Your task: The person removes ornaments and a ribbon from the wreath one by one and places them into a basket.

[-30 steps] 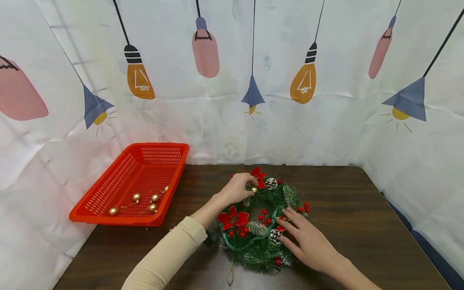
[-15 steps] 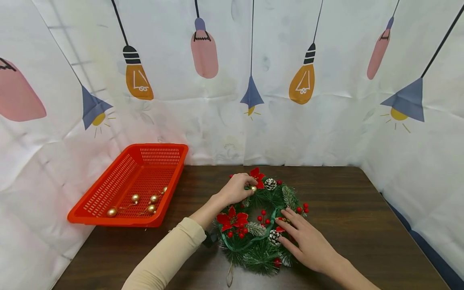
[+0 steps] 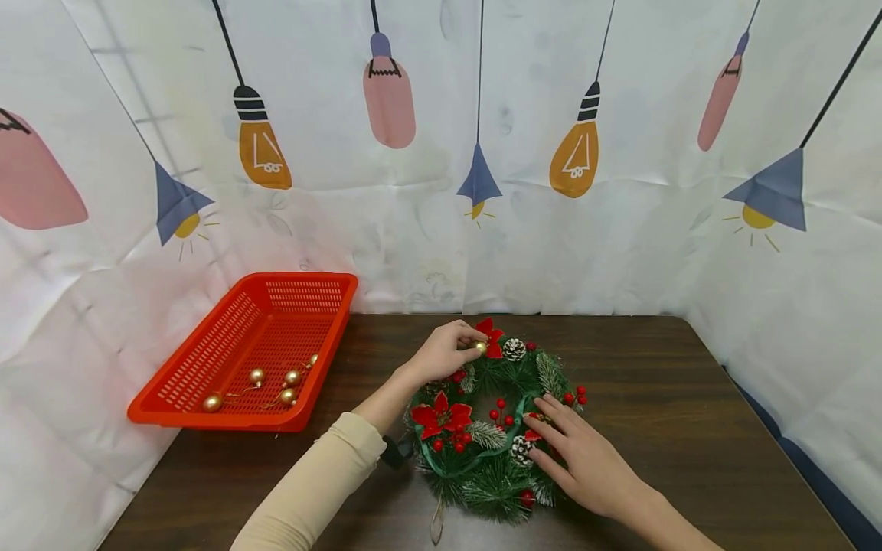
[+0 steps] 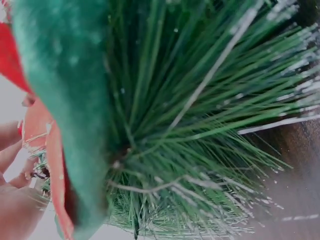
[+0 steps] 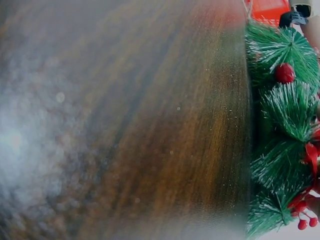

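Note:
A green wreath (image 3: 496,490) with red poinsettias, berries, pinecones and a green ribbon lies on the dark wooden table. At its far left side my left hand (image 3: 446,352) pinches a small gold bauble (image 3: 480,347) between thumb and fingers, beside the far poinsettia (image 3: 491,337). My right hand (image 3: 592,467) rests on the wreath's right side, fingers extended, near a pinecone (image 3: 522,450). Green needles (image 4: 190,110) and ribbon (image 4: 70,100) fill most of the left wrist view. In the right wrist view the wreath's edge (image 5: 290,110) shows at the right.
To the left stands a red plastic basket (image 3: 237,337) with several gold baubles (image 3: 292,378) inside. A twine loop (image 3: 437,523) sticks out from the wreath's near side. The table (image 3: 654,383) meets a patterned curtain (image 3: 427,252) at the back.
My left hand has shifted slightly away from me and up with the gold bauble, nearer the far poinsettia. The right hand has stayed in place on the wreath.

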The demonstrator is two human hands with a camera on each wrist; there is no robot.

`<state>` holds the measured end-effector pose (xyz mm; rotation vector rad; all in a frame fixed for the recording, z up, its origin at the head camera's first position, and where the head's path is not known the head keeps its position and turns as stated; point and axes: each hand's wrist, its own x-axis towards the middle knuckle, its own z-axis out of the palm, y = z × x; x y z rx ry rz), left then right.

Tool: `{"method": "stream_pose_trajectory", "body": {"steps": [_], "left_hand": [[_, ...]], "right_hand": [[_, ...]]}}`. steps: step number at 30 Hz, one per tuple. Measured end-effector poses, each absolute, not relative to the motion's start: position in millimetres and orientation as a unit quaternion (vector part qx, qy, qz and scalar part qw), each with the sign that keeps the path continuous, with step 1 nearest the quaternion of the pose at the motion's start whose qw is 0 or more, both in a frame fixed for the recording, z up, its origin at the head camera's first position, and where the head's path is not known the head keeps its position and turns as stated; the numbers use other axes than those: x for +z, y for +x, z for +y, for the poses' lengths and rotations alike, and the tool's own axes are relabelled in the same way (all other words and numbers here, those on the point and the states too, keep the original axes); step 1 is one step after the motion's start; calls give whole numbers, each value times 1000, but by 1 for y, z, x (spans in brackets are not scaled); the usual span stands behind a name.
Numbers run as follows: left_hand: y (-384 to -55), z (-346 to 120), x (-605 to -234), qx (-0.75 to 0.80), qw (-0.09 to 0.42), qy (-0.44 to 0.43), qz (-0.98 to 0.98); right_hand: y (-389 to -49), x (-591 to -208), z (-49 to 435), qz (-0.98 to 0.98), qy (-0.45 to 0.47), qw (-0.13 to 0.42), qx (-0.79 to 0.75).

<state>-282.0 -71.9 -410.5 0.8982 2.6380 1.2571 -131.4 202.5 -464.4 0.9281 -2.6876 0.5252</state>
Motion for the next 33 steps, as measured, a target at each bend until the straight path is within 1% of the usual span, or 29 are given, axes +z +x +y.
{"method": "stream_pose_trajectory", "body": {"steps": [9, 16, 26, 33], "left_hand": [[-287, -79, -405, 480, 44, 255, 838], [-293, -85, -403, 509, 65, 244, 823], [-298, -93, -394, 556, 75, 221, 798], [-298, -100, -391, 556, 67, 208, 802]], "right_hand": [[-132, -465, 202, -922, 319, 122, 180], [-132, -465, 202, -923, 318, 121, 180], [-132, -465, 203, -923, 316, 120, 184], [-132, -465, 202, -923, 317, 120, 184]]}}
